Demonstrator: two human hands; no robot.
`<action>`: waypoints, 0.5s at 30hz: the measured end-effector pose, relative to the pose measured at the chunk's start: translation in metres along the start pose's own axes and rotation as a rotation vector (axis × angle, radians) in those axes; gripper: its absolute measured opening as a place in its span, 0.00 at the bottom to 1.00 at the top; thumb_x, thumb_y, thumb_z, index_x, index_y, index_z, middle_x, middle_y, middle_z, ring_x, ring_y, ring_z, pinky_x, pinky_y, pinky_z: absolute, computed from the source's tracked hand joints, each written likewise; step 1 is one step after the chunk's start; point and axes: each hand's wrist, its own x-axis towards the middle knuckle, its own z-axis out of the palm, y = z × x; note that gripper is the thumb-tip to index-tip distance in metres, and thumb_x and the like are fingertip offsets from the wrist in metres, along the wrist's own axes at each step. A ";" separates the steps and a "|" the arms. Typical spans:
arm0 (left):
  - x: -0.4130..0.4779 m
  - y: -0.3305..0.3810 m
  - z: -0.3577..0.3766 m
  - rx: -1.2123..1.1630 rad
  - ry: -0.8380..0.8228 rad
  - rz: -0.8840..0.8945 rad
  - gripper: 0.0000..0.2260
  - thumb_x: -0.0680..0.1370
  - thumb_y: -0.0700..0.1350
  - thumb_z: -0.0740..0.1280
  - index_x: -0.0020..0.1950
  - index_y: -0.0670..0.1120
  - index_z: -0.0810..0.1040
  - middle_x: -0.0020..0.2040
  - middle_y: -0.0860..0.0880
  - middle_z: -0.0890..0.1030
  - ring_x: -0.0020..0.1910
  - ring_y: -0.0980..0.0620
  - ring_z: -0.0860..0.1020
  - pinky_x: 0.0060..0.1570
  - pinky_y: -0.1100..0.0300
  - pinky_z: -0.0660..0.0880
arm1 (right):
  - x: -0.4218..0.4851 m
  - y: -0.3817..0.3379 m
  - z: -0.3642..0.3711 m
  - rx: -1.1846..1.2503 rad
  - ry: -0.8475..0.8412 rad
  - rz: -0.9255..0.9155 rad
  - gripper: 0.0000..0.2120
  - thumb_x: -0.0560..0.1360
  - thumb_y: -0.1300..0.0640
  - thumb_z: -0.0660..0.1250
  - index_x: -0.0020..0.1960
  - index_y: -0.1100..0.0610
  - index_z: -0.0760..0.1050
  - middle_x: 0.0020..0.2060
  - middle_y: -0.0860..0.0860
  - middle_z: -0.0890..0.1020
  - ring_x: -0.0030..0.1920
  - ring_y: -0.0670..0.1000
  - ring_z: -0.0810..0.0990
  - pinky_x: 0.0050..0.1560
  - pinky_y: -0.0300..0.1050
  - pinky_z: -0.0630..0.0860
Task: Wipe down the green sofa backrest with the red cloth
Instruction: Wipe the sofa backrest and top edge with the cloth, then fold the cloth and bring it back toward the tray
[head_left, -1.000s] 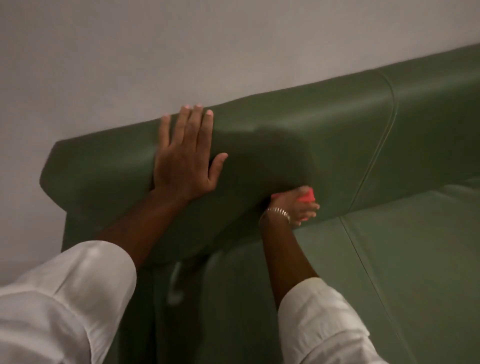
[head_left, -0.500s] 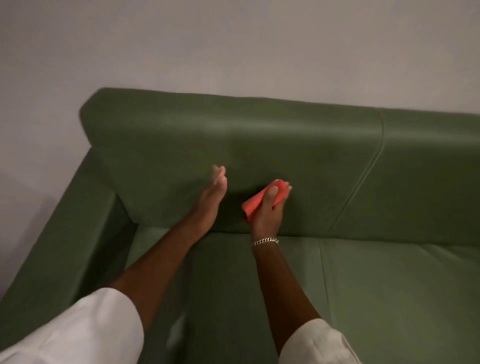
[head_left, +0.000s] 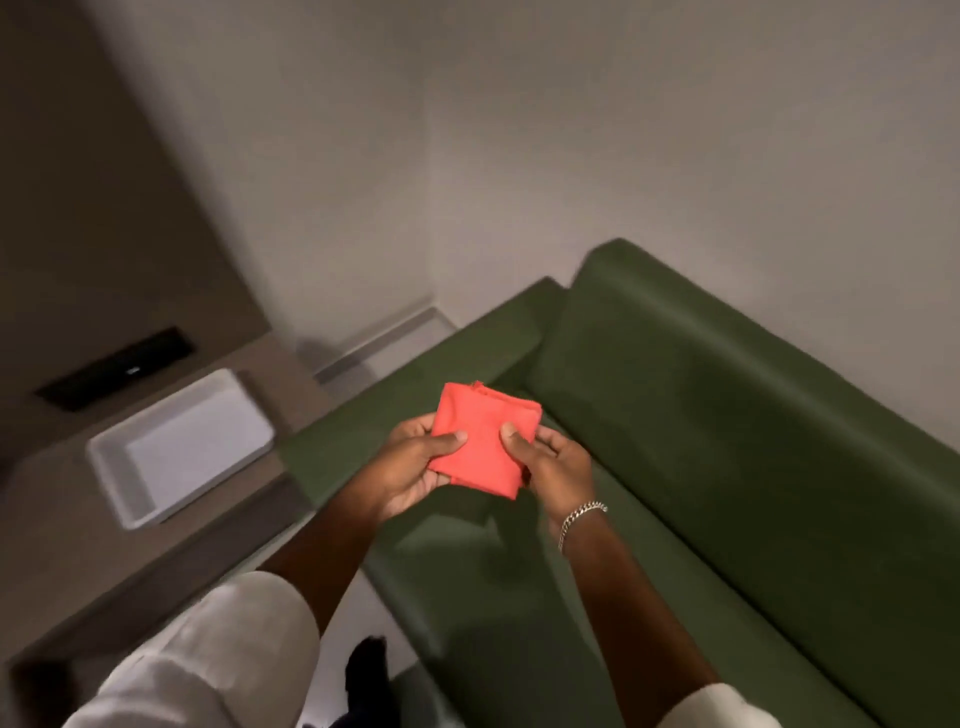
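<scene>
Head cam: both hands have the folded cloth (head_left: 480, 441) pinched flat, left hand (head_left: 415, 467) and right hand (head_left: 556, 462) thumbs on top, held above the seat, well off the backrest (head_left: 727, 395). Looks like picking a clean face for wiping.

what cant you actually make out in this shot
All in the head view:
- Underside of the red cloth: hidden by its own folds and by the left hand and right hand holding it.
- Whether the green sofa backrest is clean: motion blur and dim light smear its surface, and the right edge cuts it off.
- Dark panel above the white tray: too blurred to identify.
- Dark object by the floor: blurred, partly behind the sleeve.
</scene>
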 end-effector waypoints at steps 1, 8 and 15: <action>-0.013 0.004 -0.018 -0.022 0.048 0.020 0.13 0.79 0.31 0.61 0.62 0.36 0.76 0.50 0.41 0.84 0.45 0.47 0.85 0.49 0.50 0.83 | -0.001 0.004 0.017 -0.058 -0.042 0.010 0.16 0.71 0.64 0.74 0.57 0.69 0.79 0.42 0.56 0.86 0.38 0.46 0.82 0.39 0.38 0.79; -0.088 0.028 -0.178 -0.201 0.407 0.117 0.09 0.79 0.41 0.66 0.58 0.42 0.80 0.51 0.41 0.84 0.46 0.46 0.83 0.53 0.44 0.80 | 0.011 0.058 0.200 -0.472 -0.320 -0.019 0.11 0.72 0.66 0.73 0.53 0.70 0.80 0.37 0.55 0.82 0.26 0.38 0.76 0.29 0.31 0.74; -0.114 0.065 -0.350 -0.285 0.718 0.124 0.07 0.75 0.38 0.72 0.50 0.35 0.82 0.55 0.34 0.83 0.48 0.42 0.83 0.54 0.44 0.82 | 0.047 0.126 0.376 -0.786 -0.417 -0.115 0.10 0.71 0.60 0.74 0.49 0.65 0.84 0.36 0.54 0.83 0.31 0.45 0.78 0.38 0.37 0.77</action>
